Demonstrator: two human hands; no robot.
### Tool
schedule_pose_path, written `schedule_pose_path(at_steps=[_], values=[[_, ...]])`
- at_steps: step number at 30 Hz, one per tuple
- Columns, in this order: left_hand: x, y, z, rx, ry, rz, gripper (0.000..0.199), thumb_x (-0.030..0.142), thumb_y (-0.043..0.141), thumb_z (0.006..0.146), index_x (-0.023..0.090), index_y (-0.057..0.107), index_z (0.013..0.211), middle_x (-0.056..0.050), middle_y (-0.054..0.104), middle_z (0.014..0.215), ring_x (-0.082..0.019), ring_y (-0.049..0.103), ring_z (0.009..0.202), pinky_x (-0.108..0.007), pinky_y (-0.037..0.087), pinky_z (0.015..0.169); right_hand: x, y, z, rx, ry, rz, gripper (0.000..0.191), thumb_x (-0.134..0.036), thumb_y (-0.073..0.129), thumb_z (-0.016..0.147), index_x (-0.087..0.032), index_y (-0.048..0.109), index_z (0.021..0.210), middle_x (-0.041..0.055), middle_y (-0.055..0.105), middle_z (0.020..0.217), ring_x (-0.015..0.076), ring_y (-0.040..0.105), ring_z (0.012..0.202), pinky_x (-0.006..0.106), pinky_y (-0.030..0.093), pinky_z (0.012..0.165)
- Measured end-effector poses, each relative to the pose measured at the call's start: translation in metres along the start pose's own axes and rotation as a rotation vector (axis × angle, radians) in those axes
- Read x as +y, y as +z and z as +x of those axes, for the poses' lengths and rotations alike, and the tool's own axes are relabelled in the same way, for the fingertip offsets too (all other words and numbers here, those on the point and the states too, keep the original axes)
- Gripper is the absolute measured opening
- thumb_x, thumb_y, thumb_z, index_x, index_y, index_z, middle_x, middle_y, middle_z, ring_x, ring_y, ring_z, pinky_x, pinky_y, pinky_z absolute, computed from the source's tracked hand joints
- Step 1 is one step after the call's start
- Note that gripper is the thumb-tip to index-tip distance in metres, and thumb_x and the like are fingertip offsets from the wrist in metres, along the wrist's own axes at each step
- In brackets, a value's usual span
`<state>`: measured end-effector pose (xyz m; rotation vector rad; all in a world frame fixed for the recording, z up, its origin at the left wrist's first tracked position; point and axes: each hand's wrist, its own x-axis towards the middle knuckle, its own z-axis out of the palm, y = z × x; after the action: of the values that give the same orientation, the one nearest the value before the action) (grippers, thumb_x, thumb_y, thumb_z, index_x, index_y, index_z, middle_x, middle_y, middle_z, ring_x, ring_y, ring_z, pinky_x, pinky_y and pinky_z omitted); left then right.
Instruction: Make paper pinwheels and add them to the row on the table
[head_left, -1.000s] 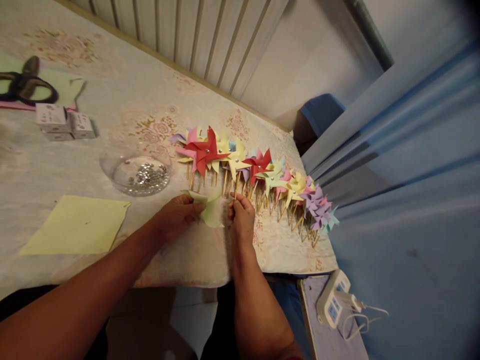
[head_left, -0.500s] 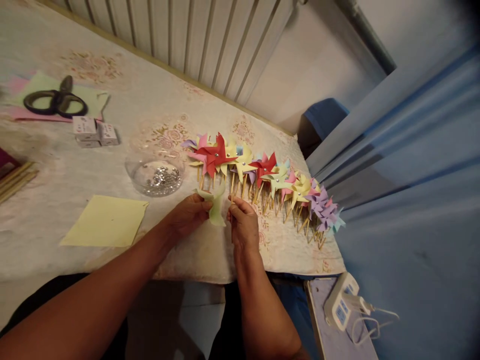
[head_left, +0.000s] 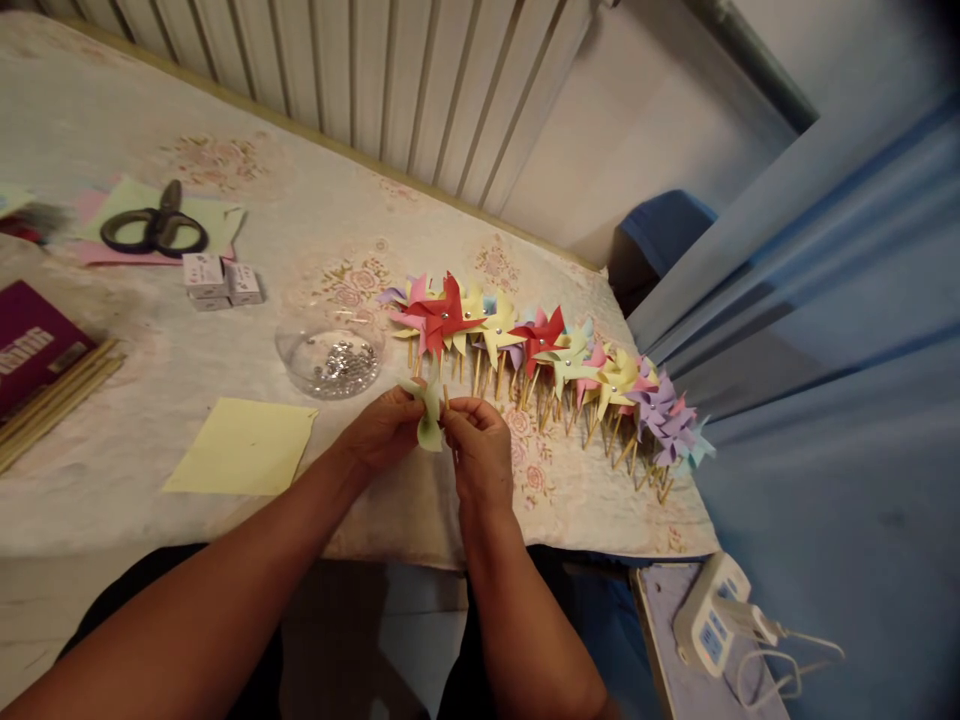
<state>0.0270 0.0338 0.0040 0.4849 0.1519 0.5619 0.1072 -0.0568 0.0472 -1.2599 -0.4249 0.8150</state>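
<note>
Between the fingers of my left hand [head_left: 388, 428] is a pale green paper pinwheel [head_left: 430, 425], its blades curled and turned edge-on. My right hand [head_left: 478, 445] pinches a thin wooden stick [head_left: 446, 398], held upright close against the pinwheel. Whether the two touch is hard to make out. Left of my hands lies a sheet of yellow-green paper [head_left: 244, 447]. Just beyond it stands a clear round dish [head_left: 294, 360] of small shiny metal pins [head_left: 345, 365]. Finished pinwheels [head_left: 544, 340] in red, yellow, pink, purple and blue lie in a long row to the right.
Black scissors [head_left: 161, 230] rest on coloured paper sheets at the back left, near small white boxes [head_left: 221, 280]. A purple box [head_left: 37, 345] and loose wooden sticks [head_left: 64, 400] lie far left. A power strip [head_left: 712, 615] with a cord sits below the table's right corner.
My right hand has brought the stick left, closer to the green pinwheel, which has turned more edge-on. The whole view has shifted slightly to the left.
</note>
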Motion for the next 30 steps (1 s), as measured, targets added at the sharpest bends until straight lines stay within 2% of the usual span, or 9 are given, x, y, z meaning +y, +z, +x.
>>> schedule_pose_path(at_steps=[8, 13, 22, 30], values=[[0.001, -0.002, 0.000, 0.027, 0.006, -0.033, 0.017, 0.011, 0.081, 0.065, 0.012, 0.065, 0.070, 0.000, 0.063, 0.063, -0.012, 0.063, 0.059, -0.023, 0.053, 0.063, 0.004, -0.001, -0.003, -0.037, -0.034, -0.102, 0.013, -0.029, 0.073, 0.069, -0.019, 0.067, 0.075, -0.0047, 0.060, 0.063, 0.0095, 0.052, 0.057, 0.023, 0.041, 0.057], [0.000, -0.006, 0.000, 0.062, -0.008, -0.031, 0.017, 0.009, 0.080, 0.065, 0.012, 0.064, 0.067, 0.000, 0.064, 0.061, -0.011, 0.062, 0.057, -0.018, 0.051, 0.056, 0.006, 0.000, -0.003, -0.044, -0.051, -0.157, 0.016, -0.034, 0.072, 0.071, -0.020, 0.067, 0.077, -0.0024, 0.063, 0.066, 0.0120, 0.056, 0.061, 0.024, 0.044, 0.057], [0.000, -0.005, -0.001, 0.058, -0.013, -0.033, 0.025, 0.009, 0.084, 0.058, 0.013, 0.061, 0.065, 0.001, 0.062, 0.066, -0.010, 0.060, 0.059, -0.018, 0.050, 0.057, 0.001, 0.003, -0.009, -0.036, -0.037, -0.138, 0.009, -0.022, 0.069, 0.069, -0.020, 0.067, 0.077, -0.0037, 0.065, 0.068, 0.0109, 0.057, 0.062, 0.024, 0.046, 0.061], [0.001, -0.004, -0.003, 0.092, -0.028, -0.057, 0.024, 0.005, 0.074, 0.067, 0.015, 0.053, 0.062, 0.003, 0.053, 0.060, -0.008, 0.055, 0.056, -0.017, 0.048, 0.056, -0.008, 0.007, -0.014, -0.039, -0.076, -0.187, 0.003, -0.022, 0.067, 0.071, -0.019, 0.067, 0.073, -0.0026, 0.065, 0.069, 0.0120, 0.058, 0.066, 0.025, 0.047, 0.064]])
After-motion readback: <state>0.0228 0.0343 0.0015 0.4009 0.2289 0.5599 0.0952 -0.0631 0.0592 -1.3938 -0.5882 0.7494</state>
